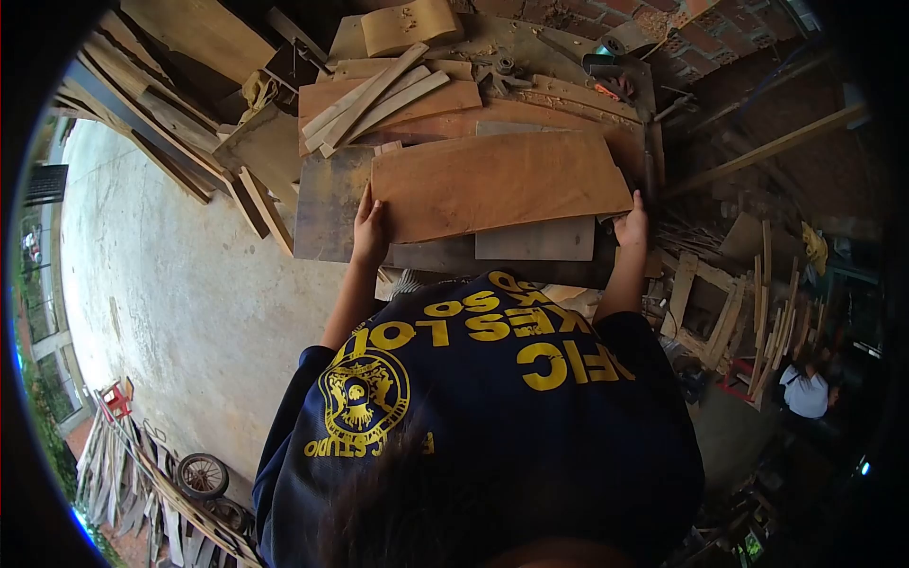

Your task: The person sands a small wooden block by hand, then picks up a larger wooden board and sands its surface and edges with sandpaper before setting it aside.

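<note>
A wide brown wooden board (497,182) with a slightly curved upper edge is held above the workbench. My left hand (370,227) grips its left end, thumb on the face and fingers at the edge. At the lower right corner, my right hand (632,225) holds the other end. Beneath the board, a grey flat panel (535,244) and a dark sheet (327,208) show in part. Just behind it, several thin wood strips (374,104) lie crossed on a reddish plank (459,96).
A curved wooden piece (412,26), shavings and tools lie at the workbench's back. Boards (156,123) lean at the left. At the right are a wooden frame (701,308) and upright sticks, with another person (808,388) beyond. Wheels (203,475) stand at lower left.
</note>
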The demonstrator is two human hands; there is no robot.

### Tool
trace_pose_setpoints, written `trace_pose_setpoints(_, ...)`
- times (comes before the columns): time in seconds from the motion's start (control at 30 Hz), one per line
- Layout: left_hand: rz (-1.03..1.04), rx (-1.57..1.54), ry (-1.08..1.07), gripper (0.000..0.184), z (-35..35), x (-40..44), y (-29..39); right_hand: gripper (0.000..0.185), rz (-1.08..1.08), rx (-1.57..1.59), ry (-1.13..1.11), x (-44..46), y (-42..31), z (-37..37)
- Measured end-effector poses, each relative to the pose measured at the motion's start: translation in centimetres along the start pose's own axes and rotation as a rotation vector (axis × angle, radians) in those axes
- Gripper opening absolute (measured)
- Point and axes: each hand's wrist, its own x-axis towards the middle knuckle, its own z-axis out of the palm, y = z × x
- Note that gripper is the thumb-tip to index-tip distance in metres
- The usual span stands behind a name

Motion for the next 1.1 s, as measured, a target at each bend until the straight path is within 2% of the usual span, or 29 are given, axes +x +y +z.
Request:
trace_pose_setpoints(0.07, 0.004, -0.020, 0.008, 0.049, 0.2, -0.2, 0.2, 0.050, -0.134, -0.022, 0.108, 0.4, 1.6, -1.0)
trace_pose_setpoints(0.1, -0.028, -0.052, 0.011, 0.049, 0.4, -0.4, 0.7, 0.050, -0.131, -0.030, 0.107, -0.3, 2.0, -0.8)
trace_pose_setpoints(0.17, -0.066, -0.086, 0.017, 0.048, 0.4, -0.4, 0.7, 0.058, -0.247, -0.102, 0.464, -3.0, 2.4, 1.2)
trace_pose_setpoints(0.2, -0.058, -0.096, 0.006, 0.048, 0.2, -0.3, 0.7, 0.058, -0.245, -0.104, 0.469, -2.7, 3.0, 0.4)
trace_pose_setpoints(0.27, -0.058, -0.106, -0.014, 0.047, -0.2, 0.0, 0.8, 0.062, -0.354, -0.408, 0.619, -1.7, 4.7, -1.8)
trace_pose_setpoints(0.43, -0.064, -0.078, -0.022, 0.044, -1.0, 0.4, 1.1, 0.065, -0.504, -0.645, 0.693, -7.7, 3.9, 0.9)
trace_pose_setpoints(0.5, -0.054, -0.087, -0.032, 0.043, -1.6, 0.7, 0.6, 0.063, -0.748, -0.674, 0.720, -9.6, 3.6, 1.5)
trace_pose_setpoints(0.53, -0.040, -0.072, -0.048, 0.043, -1.9, 0.9, 0.1, 0.063, -0.744, -0.671, 0.729, -9.7, 3.1, 1.4)
trace_pose_setpoints(0.6, -0.040, -0.055, -0.023, 0.042, -2.5, 1.1, -0.7, 0.058, -0.663, -0.746, 0.655, -9.8, 2.3, 1.0)
trace_pose_setpoints(0.63, -0.033, -0.048, 0.010, 0.041, -2.6, 1.2, -1.2, 0.052, -1.037, -0.782, 0.540, -10.7, 1.9, 3.0)
trace_pose_setpoints(0.7, -0.065, -0.049, 0.011, 0.040, -3.0, 1.2, -1.8, 0.042, -0.626, -1.136, 0.282, -8.9, 4.3, 1.0)
trace_pose_setpoints(0.77, -0.088, -0.054, 0.020, 0.038, -3.7, 1.3, -2.3, 0.045, -0.998, -1.416, 0.183, -11.2, 5.9, 2.9)
trace_pose_setpoints(0.83, -0.036, 0.231, 0.075, 0.033, -4.2, 1.6, -2.5, 0.050, -0.914, -1.543, 0.014, -11.4, 8.0, 2.4)
trace_pose_setpoints(0.87, -0.032, 0.515, 0.154, 0.037, -4.3, 1.9, -2.6, 0.050, -0.912, -1.546, 0.019, -11.6, 8.9, 2.0)
trace_pose_setpoints(0.9, -0.037, 0.515, 0.150, 0.037, -3.7, 1.9, -2.5, 0.051, -0.900, -1.549, -0.018, -12.1, 9.7, 1.7)
trace_pose_setpoints(0.97, 0.142, 1.565, 0.351, 0.051, -1.2, 1.7, -2.0, 0.053, -0.884, -1.555, -0.055, -13.2, 10.7, 1.6)
trace_pose_setpoints(1.0, 0.163, 1.568, 0.376, 0.068, 0.7, 1.7, -2.4, 0.055, -0.845, -1.521, -0.102, -13.8, 11.0, 1.7)
trace_pose_setpoints(1.07, 0.352, 1.732, 0.204, 0.070, 4.5, 1.6, -1.8, 0.058, -0.805, -1.455, -0.177, -14.1, 12.0, 1.7)
trace_pose_setpoints(1.1, 0.352, 1.733, 0.204, 0.070, 5.9, 2.0, -2.4, 0.058, -0.803, -1.454, -0.178, -13.9, 12.3, 1.7)
